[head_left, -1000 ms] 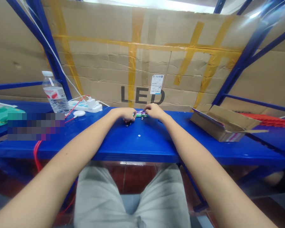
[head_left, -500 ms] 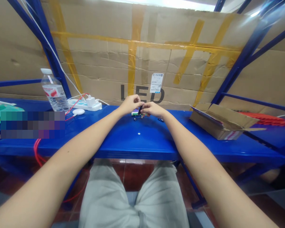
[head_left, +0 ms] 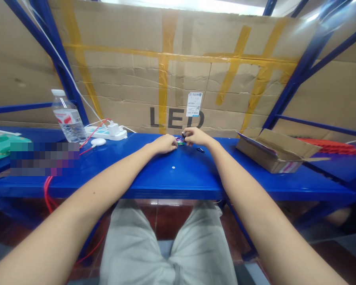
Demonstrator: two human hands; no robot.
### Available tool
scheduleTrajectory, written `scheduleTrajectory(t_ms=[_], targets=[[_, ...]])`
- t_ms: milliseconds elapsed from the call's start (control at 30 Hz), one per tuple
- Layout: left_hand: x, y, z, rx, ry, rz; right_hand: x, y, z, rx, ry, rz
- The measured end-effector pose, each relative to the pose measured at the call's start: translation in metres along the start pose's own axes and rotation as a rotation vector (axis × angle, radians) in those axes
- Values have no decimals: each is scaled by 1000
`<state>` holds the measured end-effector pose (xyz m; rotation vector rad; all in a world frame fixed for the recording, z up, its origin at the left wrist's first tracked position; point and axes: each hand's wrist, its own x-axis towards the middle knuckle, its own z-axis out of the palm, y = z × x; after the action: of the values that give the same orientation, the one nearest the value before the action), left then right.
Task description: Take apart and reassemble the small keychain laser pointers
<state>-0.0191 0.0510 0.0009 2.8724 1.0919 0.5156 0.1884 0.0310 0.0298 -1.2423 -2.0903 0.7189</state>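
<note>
My right hand (head_left: pixel 196 136) is raised a little over the table, its fingertips pinching a small dark object (head_left: pixel 183 135) that is too small to identify. Beside it, my left hand (head_left: pixel 165 144) rests low at the tabletop with curled fingers; whatever they grip is hidden. Between the two hands lie small shiny green and purple metallic pieces (head_left: pixel 179 141), partly covered by the left fingertips. A dark elongated loop, like a carabiner (head_left: pixel 200 150), lies on the table just below the right hand. Nearer to me is a small white round spot (head_left: pixel 173 167).
The blue table (head_left: pixel 172 182) backs onto taped cardboard (head_left: pixel 130 87). An open cardboard box (head_left: pixel 273 154) stands right, near red material (head_left: pixel 329 146). On the left are a water bottle (head_left: pixel 68 120), a white power strip (head_left: pixel 118 133), a white round device (head_left: pixel 98 142) and red cables (head_left: pixel 47 190).
My hands, close together before, have moved apart. The left has lowered to the tabletop by the coloured pieces; the right has shifted slightly right with the dark object.
</note>
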Motion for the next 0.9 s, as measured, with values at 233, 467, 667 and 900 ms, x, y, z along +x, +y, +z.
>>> scheduleTrajectory(t_ms=[233, 467, 667, 900], targets=[[-2, 4, -2, 13, -14, -48, -2, 1, -4, -147, -115, -21], [1, 4, 0, -97, -38, -158, -10, -5, -1, -134, -161, -35], [-1, 5, -2, -254, 43, -158, -7, 1, 1, -93, -115, 1], [1, 23, -15, -206, 352, 43, -2, 12, 4, -7, -50, 40]])
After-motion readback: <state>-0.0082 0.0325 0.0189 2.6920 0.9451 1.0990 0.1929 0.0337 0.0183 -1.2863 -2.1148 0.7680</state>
